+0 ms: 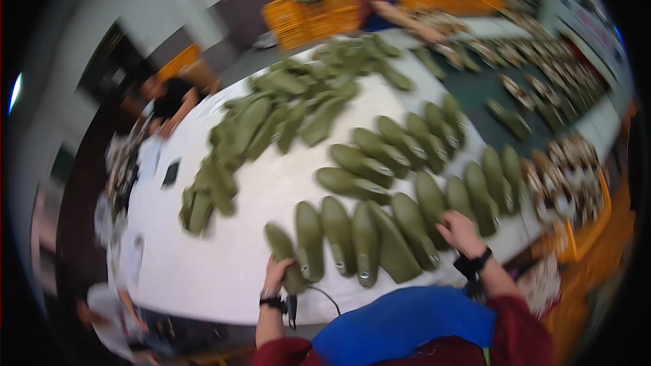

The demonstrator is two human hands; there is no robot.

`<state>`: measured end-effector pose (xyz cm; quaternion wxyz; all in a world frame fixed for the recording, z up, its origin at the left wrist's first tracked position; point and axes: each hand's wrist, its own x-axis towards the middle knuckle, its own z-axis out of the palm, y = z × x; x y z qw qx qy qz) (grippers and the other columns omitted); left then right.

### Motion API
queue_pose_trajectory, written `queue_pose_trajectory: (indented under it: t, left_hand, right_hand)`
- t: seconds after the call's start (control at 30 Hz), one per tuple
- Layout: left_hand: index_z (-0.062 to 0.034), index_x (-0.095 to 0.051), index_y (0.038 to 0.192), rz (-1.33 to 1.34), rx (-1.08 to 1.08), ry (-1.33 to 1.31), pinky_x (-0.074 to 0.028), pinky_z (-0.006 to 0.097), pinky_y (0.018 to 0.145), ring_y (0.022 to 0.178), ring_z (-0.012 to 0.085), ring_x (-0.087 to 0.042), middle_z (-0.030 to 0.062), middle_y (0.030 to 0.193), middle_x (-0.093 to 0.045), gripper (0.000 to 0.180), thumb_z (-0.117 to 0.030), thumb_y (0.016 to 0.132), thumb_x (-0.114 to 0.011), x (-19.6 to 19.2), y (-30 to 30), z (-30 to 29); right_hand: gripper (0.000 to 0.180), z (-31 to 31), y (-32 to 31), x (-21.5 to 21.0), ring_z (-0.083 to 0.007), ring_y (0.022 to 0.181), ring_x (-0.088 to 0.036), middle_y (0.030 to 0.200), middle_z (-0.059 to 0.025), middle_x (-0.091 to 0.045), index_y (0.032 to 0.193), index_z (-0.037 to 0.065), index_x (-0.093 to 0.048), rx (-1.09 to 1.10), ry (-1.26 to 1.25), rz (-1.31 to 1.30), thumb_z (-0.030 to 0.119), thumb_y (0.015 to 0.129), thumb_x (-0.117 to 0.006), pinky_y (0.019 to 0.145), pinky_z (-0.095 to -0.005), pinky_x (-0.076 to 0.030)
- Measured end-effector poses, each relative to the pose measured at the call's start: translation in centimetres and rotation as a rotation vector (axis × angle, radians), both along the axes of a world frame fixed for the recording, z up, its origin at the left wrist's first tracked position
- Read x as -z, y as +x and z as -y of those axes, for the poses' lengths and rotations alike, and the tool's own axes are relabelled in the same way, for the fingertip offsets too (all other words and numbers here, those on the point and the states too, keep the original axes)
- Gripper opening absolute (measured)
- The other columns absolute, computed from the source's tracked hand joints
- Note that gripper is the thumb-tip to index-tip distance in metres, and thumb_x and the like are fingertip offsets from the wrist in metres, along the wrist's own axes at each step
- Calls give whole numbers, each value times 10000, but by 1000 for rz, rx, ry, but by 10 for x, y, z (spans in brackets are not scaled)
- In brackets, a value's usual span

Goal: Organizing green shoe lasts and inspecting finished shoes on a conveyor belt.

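Note:
My left hand [275, 275] is closed on the lower side of an olive-green insole [279, 242] at the left end of the near row. My right hand [461, 232] reaches to the right part of that row, its fingers curled at the edge of another insole [431, 203]. Between my hands several more insoles [335, 230] lie side by side, toes pointing away from me, with small pale marks at their heels. One wider green piece [392, 244] lies slanted among them. A second row of insoles [383, 146] fans out just beyond.
A loose heap of insoles [254, 118] covers the far left of the white table [224, 264]. Footwear [563, 183] fills an orange crate at right. More pieces lie on a dark green surface [468, 91]. Other people work around the table. A dark cable [329, 295] lies near me.

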<state>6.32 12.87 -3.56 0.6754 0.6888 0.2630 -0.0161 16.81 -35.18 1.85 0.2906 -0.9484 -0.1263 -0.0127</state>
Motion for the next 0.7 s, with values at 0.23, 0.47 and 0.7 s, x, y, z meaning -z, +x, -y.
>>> queue_pose_trajectory:
  t: [0.23, 0.47, 0.7]
  left_hand:
    - [5, -389, 1288, 391, -106, -670, -426, 439, 947, 1113, 307, -503, 186, 1220, -506, 592, -384, 851, -478, -108, -65, 95]
    - [-29, -299, 1364, 587, 141, -1003, -284, 464, 1060, 1260, 290, -355, 147, 1384, -355, 763, -470, 809, -579, -154, -1, 329]
    - [-58, -316, 1357, 344, 424, -979, -289, 425, 1065, 1252, 287, -366, 151, 1386, -347, 688, -385, 832, -617, -126, 14, 481]
  right_hand:
    - [267, 28, -30, -35, -271, 750, -638, 816, -137, -657, 952, 59, -639, -340, 468, -248, 278, 808, -587, 680, -348, -493]
    - [490, 100, -58, -85, -131, 743, -594, 924, -85, -621, 1302, 59, -364, -708, 922, -1098, 384, 941, -430, 667, -263, -516]
    - [412, 200, -82, -68, -50, 489, -489, 704, 2, -571, 1042, 63, -518, -395, 1319, -1131, 448, 904, -477, 392, -170, -357]
